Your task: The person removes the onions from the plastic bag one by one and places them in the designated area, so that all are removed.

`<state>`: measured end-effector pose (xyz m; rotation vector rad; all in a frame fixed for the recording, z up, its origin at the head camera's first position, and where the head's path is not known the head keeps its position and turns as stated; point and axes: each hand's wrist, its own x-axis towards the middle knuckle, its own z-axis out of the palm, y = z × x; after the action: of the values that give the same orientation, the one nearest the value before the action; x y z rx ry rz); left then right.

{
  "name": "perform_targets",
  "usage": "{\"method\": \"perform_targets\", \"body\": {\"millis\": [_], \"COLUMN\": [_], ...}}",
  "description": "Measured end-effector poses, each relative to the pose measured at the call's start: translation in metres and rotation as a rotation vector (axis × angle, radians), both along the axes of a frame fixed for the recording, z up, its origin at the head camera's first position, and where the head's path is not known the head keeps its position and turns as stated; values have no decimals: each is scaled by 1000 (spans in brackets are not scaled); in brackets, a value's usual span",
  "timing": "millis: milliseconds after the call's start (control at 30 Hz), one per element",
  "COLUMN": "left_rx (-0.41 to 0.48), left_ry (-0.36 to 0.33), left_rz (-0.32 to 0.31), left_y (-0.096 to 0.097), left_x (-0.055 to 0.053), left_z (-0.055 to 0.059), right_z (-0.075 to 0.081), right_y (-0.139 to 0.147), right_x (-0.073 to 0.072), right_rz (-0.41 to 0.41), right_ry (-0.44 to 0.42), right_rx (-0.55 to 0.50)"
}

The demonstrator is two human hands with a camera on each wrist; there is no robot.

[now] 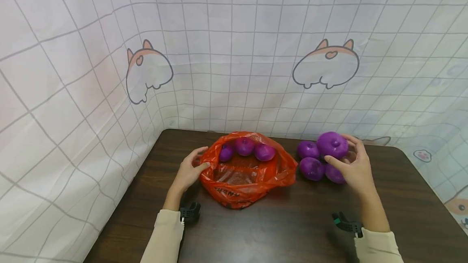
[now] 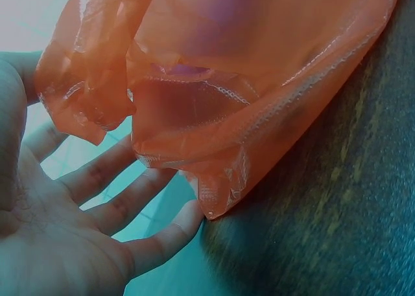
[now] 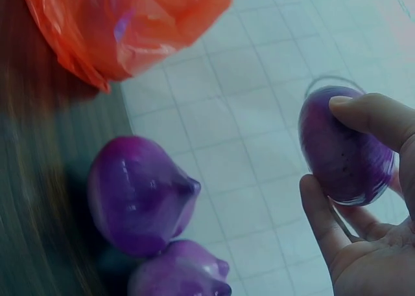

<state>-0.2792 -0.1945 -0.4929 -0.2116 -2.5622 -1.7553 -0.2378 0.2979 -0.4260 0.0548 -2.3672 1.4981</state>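
Onion [image 1: 332, 145], purple and glossy, is up in the right hand [image 1: 355, 169] over the right side of the table [image 1: 256, 230]; from my end it looks raised above the three loose onions [image 1: 312, 168] bunched by it. To their left lies the bag [image 1: 234, 194], red and thin, its mouth gaping, with three onions [image 1: 244, 146] showing along its far inside. A gridded cloth [image 1: 237, 72] hangs behind everything.

What worries me first is the hold: the skin looks slick and the shape is round, so if the thumb eased off, the onion could drop onto the bunch and set one rolling across the table. The bag is my second concern. Its film looks limp, so if its left side lost support the mouth might fold inward, and a hard tug there could drag the bag or tumble the ones inside.

On my feed the right hand grips the onion, thumb on one side and fingers curving round the other, parted only as wide as the onion itself. The left hand [image 1: 188, 169] is open, fingers spread and lightly bent, touching the bag's left edge; I read that as support, not a firm grip, though a flap hides the thumb's tip in the left wrist view
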Motion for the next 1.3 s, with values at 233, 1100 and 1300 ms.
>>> {"method": "perform_targets", "body": {"millis": [233, 1100, 1300], "left_rx": [2, 3, 4], "left_ry": [-5, -1, -1], "left_rz": [-1, -3, -5], "left_y": [0, -1, 0], "left_x": [0, 0, -1], "left_z": [0, -1, -2], "right_z": [-2, -23, -29], "right_y": [15, 51, 58], "right_x": [-1, -3, -3], "right_rz": [-47, -114, -110], "right_ry": [-22, -50, -65], "right_rx": [-9, -15, -70]}}
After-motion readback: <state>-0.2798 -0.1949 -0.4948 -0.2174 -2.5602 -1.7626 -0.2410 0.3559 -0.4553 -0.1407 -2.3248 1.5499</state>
